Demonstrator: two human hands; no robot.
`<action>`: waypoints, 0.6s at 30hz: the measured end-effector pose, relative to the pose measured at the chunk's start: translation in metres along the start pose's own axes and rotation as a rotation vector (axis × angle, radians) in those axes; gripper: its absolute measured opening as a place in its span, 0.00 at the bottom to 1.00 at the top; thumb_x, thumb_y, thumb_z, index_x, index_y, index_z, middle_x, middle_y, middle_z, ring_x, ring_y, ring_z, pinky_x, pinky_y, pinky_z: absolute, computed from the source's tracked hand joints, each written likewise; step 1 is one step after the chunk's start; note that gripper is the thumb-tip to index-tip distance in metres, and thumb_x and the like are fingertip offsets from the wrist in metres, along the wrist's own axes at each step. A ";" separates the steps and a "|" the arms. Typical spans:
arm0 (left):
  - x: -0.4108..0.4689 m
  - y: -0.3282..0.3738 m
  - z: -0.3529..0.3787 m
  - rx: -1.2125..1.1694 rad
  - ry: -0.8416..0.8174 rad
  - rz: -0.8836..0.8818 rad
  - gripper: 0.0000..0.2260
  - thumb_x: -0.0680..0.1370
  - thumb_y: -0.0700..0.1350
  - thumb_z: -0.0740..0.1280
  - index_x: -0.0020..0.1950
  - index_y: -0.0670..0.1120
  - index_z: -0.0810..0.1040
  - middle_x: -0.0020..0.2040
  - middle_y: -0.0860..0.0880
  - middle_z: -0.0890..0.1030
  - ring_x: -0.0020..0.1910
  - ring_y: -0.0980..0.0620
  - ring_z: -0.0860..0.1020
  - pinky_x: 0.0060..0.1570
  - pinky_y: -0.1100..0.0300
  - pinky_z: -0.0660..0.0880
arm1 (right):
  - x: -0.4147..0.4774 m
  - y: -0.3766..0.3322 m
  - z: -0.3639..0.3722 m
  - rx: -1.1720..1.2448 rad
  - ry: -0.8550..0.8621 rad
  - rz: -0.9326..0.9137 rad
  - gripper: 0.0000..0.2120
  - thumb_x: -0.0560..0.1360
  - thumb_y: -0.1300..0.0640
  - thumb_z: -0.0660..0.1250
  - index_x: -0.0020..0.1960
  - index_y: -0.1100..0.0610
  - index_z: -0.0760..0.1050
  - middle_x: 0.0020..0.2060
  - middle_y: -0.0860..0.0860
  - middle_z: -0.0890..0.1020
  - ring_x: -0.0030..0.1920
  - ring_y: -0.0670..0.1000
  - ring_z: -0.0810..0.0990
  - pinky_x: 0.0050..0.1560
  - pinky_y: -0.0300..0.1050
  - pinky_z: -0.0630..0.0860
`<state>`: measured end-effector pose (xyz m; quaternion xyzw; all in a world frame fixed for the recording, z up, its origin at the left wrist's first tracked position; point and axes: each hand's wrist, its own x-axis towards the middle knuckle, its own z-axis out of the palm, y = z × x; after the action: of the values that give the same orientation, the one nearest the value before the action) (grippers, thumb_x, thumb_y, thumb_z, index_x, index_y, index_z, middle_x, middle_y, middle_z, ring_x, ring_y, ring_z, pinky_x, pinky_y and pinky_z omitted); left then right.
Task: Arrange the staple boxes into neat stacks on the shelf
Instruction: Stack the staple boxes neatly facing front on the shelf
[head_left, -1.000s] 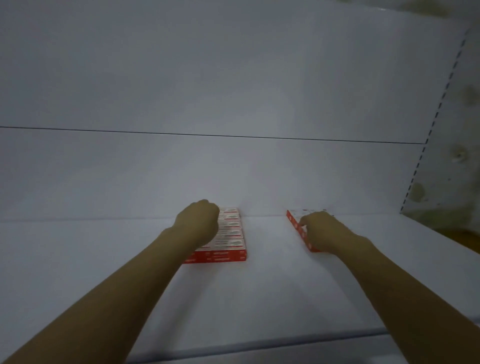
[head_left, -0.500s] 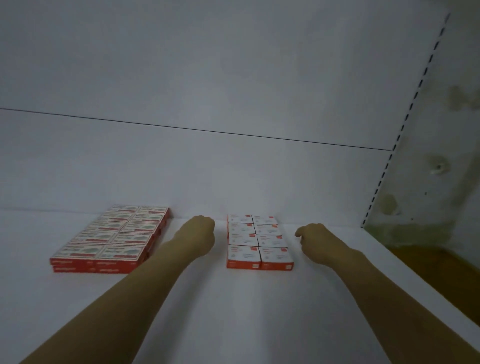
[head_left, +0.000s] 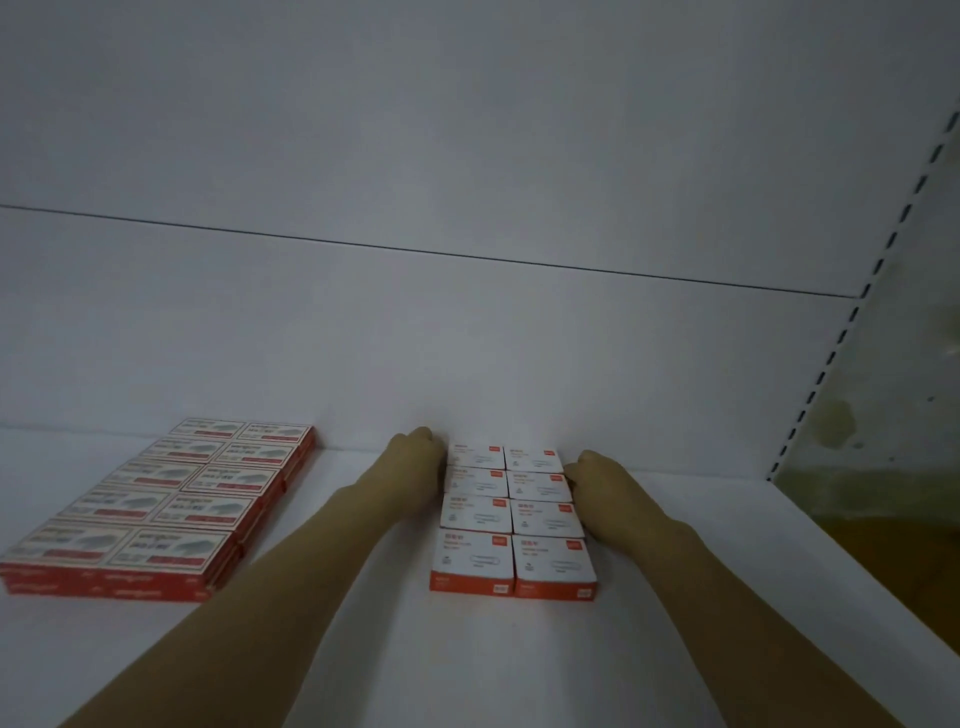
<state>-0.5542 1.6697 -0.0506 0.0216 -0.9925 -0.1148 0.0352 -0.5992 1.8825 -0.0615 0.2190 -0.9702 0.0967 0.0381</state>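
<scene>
Staple boxes, white tops, two across and four deep, sit on the shelf near its back wall, right of a red block. I'd guess stiff card, dense, slides easily, so squeeze the long sides. Left hand and right hand touch opposite sides at the rear rows, arms outstretched. Finger curl: can't tell.
</scene>
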 end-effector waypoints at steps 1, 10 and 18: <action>0.002 0.001 0.002 0.000 0.006 0.007 0.11 0.80 0.41 0.58 0.59 0.40 0.75 0.59 0.43 0.72 0.57 0.45 0.73 0.59 0.57 0.72 | 0.001 0.001 0.002 0.003 0.005 -0.003 0.13 0.80 0.57 0.56 0.50 0.62 0.78 0.35 0.45 0.63 0.39 0.47 0.69 0.31 0.29 0.59; -0.004 0.006 0.001 0.026 0.030 -0.004 0.11 0.80 0.43 0.59 0.59 0.42 0.74 0.59 0.44 0.71 0.57 0.47 0.73 0.58 0.59 0.71 | -0.007 0.003 -0.004 -0.026 0.003 0.028 0.12 0.80 0.61 0.55 0.49 0.61 0.77 0.36 0.49 0.68 0.35 0.46 0.68 0.31 0.31 0.61; -0.026 0.006 0.006 0.149 0.015 0.080 0.11 0.80 0.44 0.60 0.60 0.42 0.75 0.57 0.45 0.72 0.56 0.49 0.72 0.55 0.60 0.71 | -0.026 0.002 0.003 0.023 0.004 0.002 0.13 0.80 0.56 0.57 0.53 0.59 0.79 0.50 0.54 0.75 0.43 0.48 0.73 0.44 0.35 0.68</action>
<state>-0.5291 1.6785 -0.0567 -0.0146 -0.9981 -0.0387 0.0454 -0.5769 1.8945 -0.0680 0.2182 -0.9691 0.1084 0.0375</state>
